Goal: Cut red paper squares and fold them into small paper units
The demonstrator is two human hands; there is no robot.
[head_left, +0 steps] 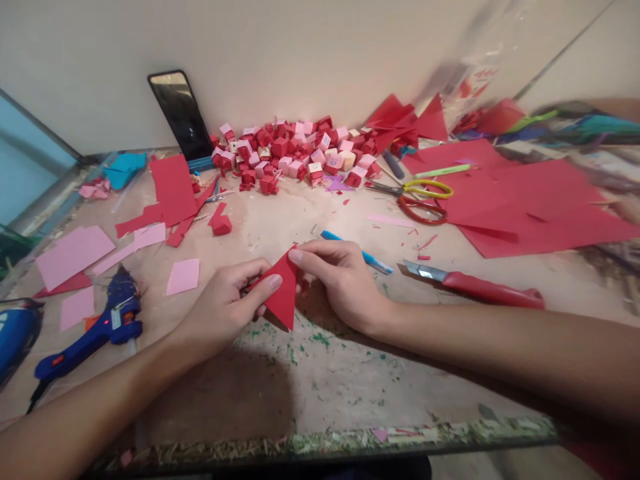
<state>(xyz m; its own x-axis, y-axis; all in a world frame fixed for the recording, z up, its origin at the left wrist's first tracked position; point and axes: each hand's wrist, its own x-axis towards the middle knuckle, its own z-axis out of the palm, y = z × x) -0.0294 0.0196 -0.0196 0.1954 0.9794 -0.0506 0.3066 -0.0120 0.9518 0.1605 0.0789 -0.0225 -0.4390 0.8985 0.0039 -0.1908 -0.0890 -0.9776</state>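
Note:
A folded piece of red paper [284,293], pointed at its lower end, is held up between both hands over the table. My left hand [239,297] pinches its left side, with the thumb lying across the front. At the top corner, my right hand [337,273] grips the paper between thumb and fingers. Just behind my right hand lies a blue pen [370,259], partly hidden by it. To the right rests a utility knife [480,287] with a red handle, its blade pointing left. Green scraps [320,339] are scattered on the tabletop below the hands.
A heap of small red and pink paper boxes [295,150] stands by the wall. Beside it leans a phone [181,113]. Scissors [420,193] and large red sheets [530,200] lie right. A blue glue gun [95,330] and pink paper pieces [75,257] are left.

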